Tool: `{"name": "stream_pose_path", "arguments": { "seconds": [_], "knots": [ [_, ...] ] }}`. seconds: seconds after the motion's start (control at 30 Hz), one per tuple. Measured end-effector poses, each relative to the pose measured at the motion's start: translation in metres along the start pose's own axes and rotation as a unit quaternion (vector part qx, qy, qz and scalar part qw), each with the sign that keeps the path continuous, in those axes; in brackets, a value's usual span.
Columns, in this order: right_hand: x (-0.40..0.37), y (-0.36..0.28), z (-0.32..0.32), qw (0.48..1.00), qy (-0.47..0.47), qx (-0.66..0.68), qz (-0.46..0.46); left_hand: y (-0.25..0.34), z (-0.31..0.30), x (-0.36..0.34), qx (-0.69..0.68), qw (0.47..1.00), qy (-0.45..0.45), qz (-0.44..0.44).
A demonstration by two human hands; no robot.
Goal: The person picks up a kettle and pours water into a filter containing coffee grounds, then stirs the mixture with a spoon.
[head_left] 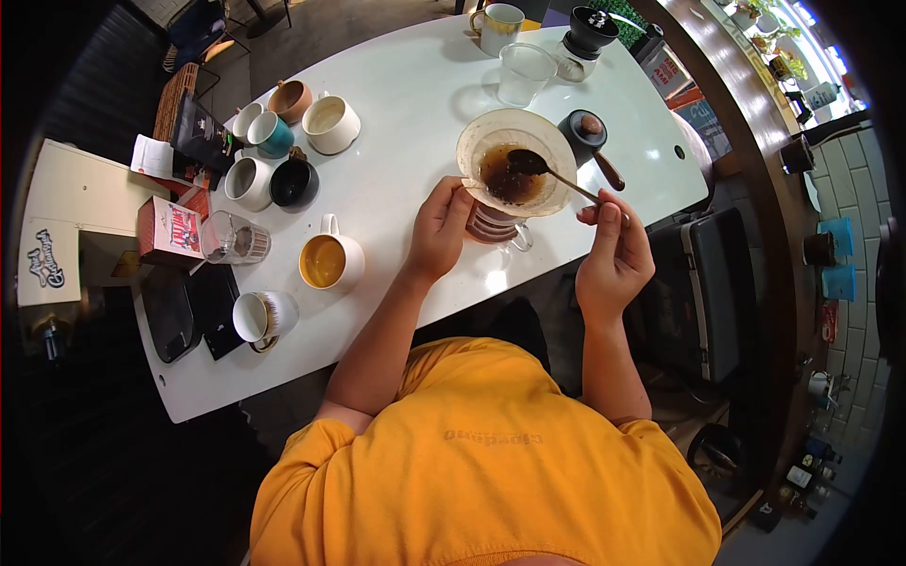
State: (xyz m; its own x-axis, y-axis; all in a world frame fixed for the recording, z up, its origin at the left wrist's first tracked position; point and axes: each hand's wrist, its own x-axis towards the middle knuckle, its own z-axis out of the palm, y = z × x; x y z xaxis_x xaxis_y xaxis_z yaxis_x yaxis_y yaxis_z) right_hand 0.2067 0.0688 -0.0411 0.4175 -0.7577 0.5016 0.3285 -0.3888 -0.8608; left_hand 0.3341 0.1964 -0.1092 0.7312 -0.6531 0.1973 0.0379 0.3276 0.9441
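Note:
A paper-lined dripper [472, 149] with brown liquid and dark grounds sits over a glass server [522, 237] near the table's front edge. My left hand [441, 226] has its fingers closed on the dripper's left rim. Between the fingers of my right hand [613, 250] is the handle of a dark spoon [563, 179]; its bowl is over the liquid inside the filter. Just behind and to the right of the dripper stands a dark round pot with a wooden handle [612, 172].
On the white table [396, 104] stand a clear cup [526, 75], a grinder [590, 33], a patterned mug [498, 28], several cups at the left, a yellow-lined mug [330, 259], a ribbed glass [236, 238] and a red-and-white box [170, 229].

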Motion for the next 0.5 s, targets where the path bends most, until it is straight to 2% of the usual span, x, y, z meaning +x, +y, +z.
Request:
{"name": "stream_pose_path", "arguments": {
  "seconds": [0.07, 0.27, 0.5],
  "knots": [
    [-0.0002, 0.0001, 0.0004, 0.999, -0.030, -0.031, -0.016, -0.0010, -0.0010, 0.0001, -0.006, 1.000, -0.002, 0.007],
    [-0.0003, 0.0005, 0.0033, 0.997, -0.031, -0.046, -0.051, -0.0017, -0.0010, 0.0006, -0.006, 1.000, 0.001, 0.009],
    [0.0016, 0.0020, 0.0056, 0.997, -0.032, -0.054, -0.048, -0.0002, -0.0005, 0.0010, -0.001, 1.000, -0.002, 0.006]
  ]
}}
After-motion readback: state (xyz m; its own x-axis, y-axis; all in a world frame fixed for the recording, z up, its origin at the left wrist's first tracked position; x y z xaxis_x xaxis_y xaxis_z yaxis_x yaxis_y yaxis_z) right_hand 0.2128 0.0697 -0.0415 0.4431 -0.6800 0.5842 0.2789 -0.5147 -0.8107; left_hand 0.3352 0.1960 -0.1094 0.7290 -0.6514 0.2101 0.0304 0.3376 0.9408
